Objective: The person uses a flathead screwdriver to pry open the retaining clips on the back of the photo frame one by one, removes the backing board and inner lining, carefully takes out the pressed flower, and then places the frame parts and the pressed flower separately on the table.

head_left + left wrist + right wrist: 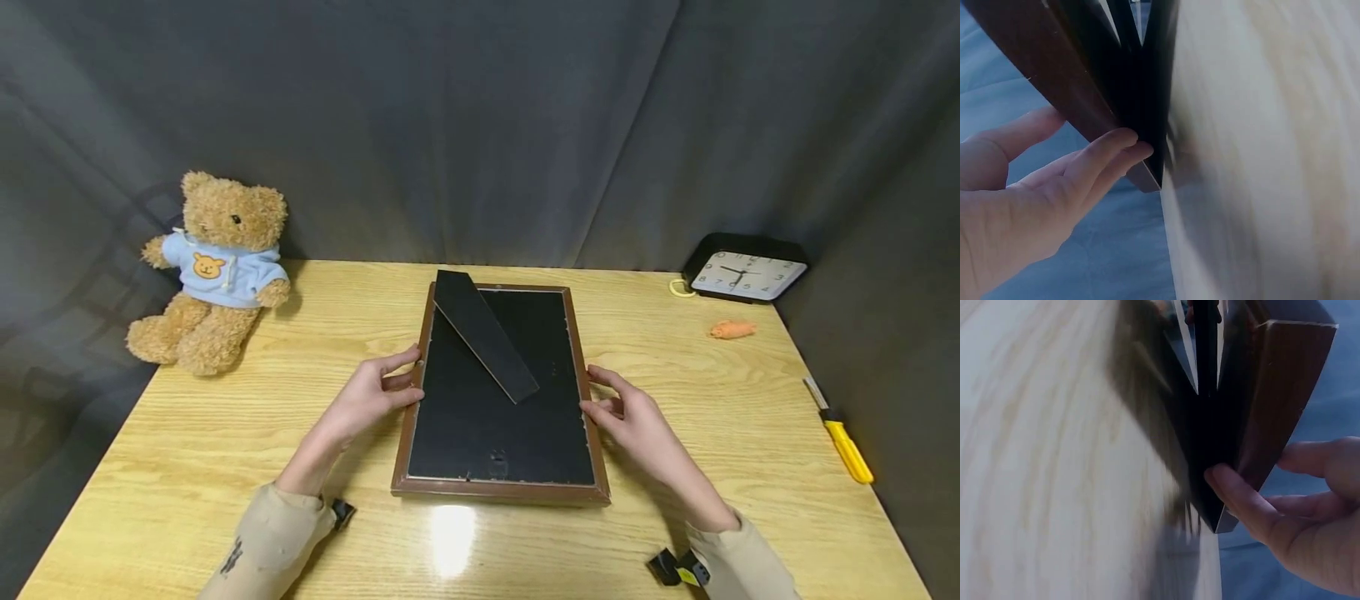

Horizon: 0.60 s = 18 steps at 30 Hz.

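Observation:
A brown-rimmed picture frame (502, 492) shows its black back in the head view, between my two hands. Its black stand leg (487, 337) runs diagonally across that back, from the upper left corner towards the middle. My left hand (367, 396) grips the left side, and my right hand (633, 417) grips the right side at about the same height. In the left wrist view, fingers (1100, 156) lie over the brown edge. The right wrist view shows fingers (1241, 500) bent round the opposite edge. The picture side is hidden.
A teddy bear (217, 275) in a blue hoodie sits at the back left of the wooden table (225, 467). At the back right are a black clock (746, 271), a yellow ring (681, 288) and a small orange item (732, 329). A yellow-handled screwdriver (847, 446) lies along the right edge.

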### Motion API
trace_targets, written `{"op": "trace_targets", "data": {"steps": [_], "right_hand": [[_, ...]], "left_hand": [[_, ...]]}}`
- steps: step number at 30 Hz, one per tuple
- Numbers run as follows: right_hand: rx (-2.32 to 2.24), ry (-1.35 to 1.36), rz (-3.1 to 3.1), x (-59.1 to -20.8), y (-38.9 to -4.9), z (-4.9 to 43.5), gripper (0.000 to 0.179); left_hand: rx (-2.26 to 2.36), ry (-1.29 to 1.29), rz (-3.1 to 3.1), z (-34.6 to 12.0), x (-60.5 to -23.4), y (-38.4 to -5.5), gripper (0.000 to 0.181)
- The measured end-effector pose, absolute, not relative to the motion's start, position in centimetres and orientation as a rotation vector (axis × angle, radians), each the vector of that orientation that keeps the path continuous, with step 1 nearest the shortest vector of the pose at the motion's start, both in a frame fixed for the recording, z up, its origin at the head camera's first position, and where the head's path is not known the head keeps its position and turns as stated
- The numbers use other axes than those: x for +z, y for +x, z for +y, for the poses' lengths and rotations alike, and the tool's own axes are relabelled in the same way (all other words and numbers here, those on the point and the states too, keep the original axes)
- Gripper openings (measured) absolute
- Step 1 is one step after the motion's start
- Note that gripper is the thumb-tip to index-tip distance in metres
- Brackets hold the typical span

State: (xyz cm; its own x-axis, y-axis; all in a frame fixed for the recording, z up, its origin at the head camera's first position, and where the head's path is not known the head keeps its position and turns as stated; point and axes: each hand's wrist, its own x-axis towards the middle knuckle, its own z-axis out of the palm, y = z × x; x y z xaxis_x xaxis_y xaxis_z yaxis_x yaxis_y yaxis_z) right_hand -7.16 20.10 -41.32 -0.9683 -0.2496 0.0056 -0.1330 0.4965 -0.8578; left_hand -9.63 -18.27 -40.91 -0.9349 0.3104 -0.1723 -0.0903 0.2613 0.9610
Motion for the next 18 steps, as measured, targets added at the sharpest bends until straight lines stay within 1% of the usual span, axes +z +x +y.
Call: {"op": "trace_targets", "data": {"steps": [11,18], "right_hand": [[-1.333,-0.394,2.731,-41.67,-7.3,19.94,0.05],[-1.265,-0.405,2.777,-41.98,-7.19,19.98,0.053]], "left_hand": [[1.661,0.219,2.18,-17.75,-41.39,-9.69,0.075],[1.51,0.313,2.225,-17.7,-41.41,-9.49,0.081]]}}
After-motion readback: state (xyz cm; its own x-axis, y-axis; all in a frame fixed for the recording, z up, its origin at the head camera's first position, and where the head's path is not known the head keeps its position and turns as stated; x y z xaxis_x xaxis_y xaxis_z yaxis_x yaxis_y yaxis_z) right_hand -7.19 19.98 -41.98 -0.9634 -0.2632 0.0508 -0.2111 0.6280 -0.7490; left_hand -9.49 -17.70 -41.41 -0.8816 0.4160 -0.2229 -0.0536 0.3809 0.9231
